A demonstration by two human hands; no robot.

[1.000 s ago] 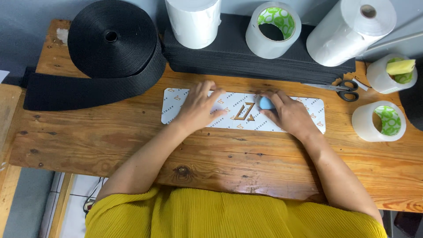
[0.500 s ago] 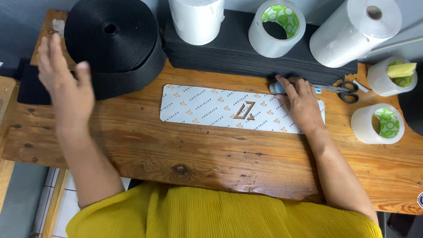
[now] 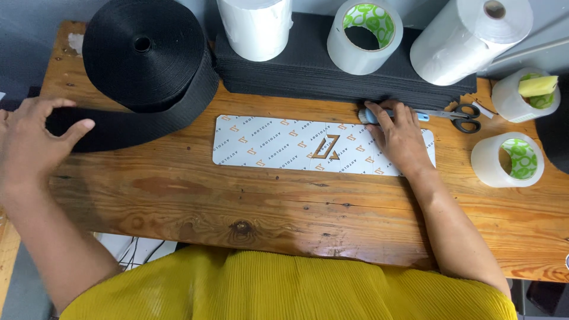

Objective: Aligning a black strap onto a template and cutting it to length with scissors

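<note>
Wooden table (image 3: 296,207) | white cup (image 3: 521,95) holds yellow-green sponge (image 3: 538,86), apparently | right hand (image 3: 400,139) spread on patterned strip (image 3: 284,148) | left hand (image 3: 29,142) loosely open beside black webbing roll (image 3: 148,59)

My right hand (image 3: 400,135) covers most of a small light-blue tool (image 3: 371,115); at nine o'clock, the frame edge crops my left hand (image 3: 32,139).
</note>
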